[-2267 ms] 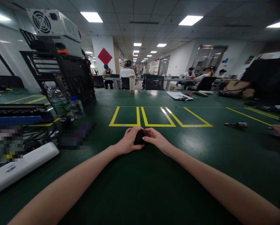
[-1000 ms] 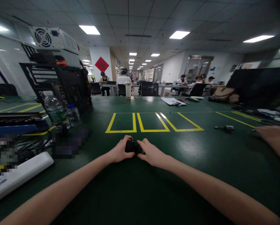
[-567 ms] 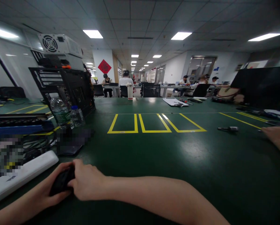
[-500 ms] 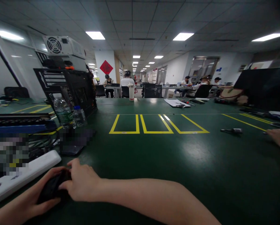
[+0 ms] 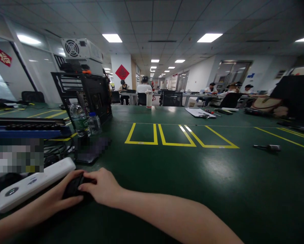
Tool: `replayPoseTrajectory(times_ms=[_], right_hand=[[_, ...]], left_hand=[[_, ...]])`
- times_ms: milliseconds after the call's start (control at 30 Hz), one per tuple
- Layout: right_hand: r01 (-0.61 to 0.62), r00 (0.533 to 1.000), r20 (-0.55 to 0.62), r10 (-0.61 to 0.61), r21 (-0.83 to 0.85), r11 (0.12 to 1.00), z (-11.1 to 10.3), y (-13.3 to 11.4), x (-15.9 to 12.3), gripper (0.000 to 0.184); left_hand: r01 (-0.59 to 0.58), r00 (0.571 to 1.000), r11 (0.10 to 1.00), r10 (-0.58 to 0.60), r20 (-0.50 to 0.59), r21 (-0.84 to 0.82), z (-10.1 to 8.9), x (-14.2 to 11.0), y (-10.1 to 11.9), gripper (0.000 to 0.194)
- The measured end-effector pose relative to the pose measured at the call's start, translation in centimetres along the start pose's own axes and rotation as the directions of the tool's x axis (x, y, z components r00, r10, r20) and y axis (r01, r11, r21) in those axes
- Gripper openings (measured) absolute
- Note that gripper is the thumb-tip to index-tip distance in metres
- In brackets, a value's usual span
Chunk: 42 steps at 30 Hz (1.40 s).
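Observation:
At the lower left, my left hand [image 5: 57,197] is wrapped round a small dark object [image 5: 72,187] whose kind I cannot make out. My right hand [image 5: 104,187] reaches across from the right, its thumb and fingers closed on the far end of that same object. Fingers and shadow hide much of it. Just behind my left hand lies a long white bar-shaped device [image 5: 43,181] with a round dark spot near its end. A dark phone-like slab [image 5: 88,156], partly blurred out, rests beyond my hands.
Two plastic bottles [image 5: 78,118] stand beside a black computer case [image 5: 90,93] with a power supply [image 5: 82,49] on top. Yellow tape frames [image 5: 141,143] mark the green table. A dark screwdriver-like tool [image 5: 270,148] lies right, a clipboard [image 5: 199,113] farther back. People sit beyond.
The view has turned slightly left, so things sit farther right. Both hands still hold the dark object. Another person's hand at the right edge has gone from view.

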State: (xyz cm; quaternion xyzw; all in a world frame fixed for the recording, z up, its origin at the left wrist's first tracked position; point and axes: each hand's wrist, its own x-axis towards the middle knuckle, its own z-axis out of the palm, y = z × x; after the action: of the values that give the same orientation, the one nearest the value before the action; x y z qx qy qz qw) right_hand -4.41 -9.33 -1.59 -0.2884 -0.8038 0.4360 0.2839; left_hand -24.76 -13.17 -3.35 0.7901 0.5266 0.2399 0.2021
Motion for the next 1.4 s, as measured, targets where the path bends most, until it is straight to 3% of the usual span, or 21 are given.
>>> replayPoseTrajectory(times_ms=[33,100,200,300,367,433,533,733,967,1167,1300,1400], right_hand=[[-0.019,1.000,-0.024,0.020,0.041,0.999,-1.3,0.9,-0.1,0.042],[-0.134,0.989,-0.050,0.141,0.118,0.984,-4.5,2.6,-0.6,0.042],[-0.251,0.936,-0.204,0.285,0.179,0.951,-10.6,5.0,-2.1,0.045],[-0.321,0.878,-0.290,0.380,0.233,0.918,-16.5,6.7,-4.6,0.047],[-0.286,0.878,-0.324,0.352,0.236,0.929,-19.3,7.4,-6.3,0.043],[-0.255,0.886,-0.334,0.321,0.226,0.940,-20.7,7.8,-7.9,0.038],[-0.157,0.915,-0.335,0.224,0.216,0.964,-20.9,8.4,-9.4,0.031],[0.003,0.948,-0.311,0.071,0.231,0.973,-19.6,8.5,-10.4,0.033],[-0.041,0.920,-0.364,0.145,0.278,0.960,-19.4,7.9,-10.4,0.021],[-0.098,0.920,-0.338,0.198,0.291,0.952,-19.5,8.2,-10.2,0.029],[-0.065,0.945,-0.292,0.145,0.266,0.962,-19.7,8.2,-10.4,0.025],[-0.045,0.957,-0.268,0.111,0.243,0.969,-19.8,8.2,-10.6,0.034]], left_hand=[[0.082,0.996,0.996,-0.083,-0.044,-0.028,0.8,1.6,1.5,0.050],[0.090,0.996,0.990,-0.092,-0.015,-0.109,2.6,5.5,4.5,0.055],[-0.044,0.992,0.981,0.064,0.104,-0.188,5.5,12.1,8.4,0.057],[-0.183,0.973,0.955,0.210,0.098,-0.235,8.6,17.9,11.4,0.059],[-0.242,0.959,0.942,0.269,0.091,-0.233,10.5,20.4,12.9,0.062],[-0.298,0.944,0.932,0.319,0.081,-0.207,11.8,21.6,14.1,0.063],[-0.402,0.909,0.907,0.412,0.060,-0.126,12.6,21.3,15.2,0.066],[-0.543,0.839,0.840,0.543,0.027,0.002,12.2,19.5,15.5,0.069],[-0.526,0.850,0.850,0.526,0.037,-0.004,12.2,19.4,15.7,0.065],[-0.556,0.831,0.831,0.556,0.035,-0.012,11.9,19.3,15.6,0.063],[-0.556,0.831,0.831,0.556,0.013,-0.006,12.0,19.2,15.6,0.061],[-0.534,0.845,0.846,0.534,0.021,0.007,12.1,19.2,15.7,0.060]])
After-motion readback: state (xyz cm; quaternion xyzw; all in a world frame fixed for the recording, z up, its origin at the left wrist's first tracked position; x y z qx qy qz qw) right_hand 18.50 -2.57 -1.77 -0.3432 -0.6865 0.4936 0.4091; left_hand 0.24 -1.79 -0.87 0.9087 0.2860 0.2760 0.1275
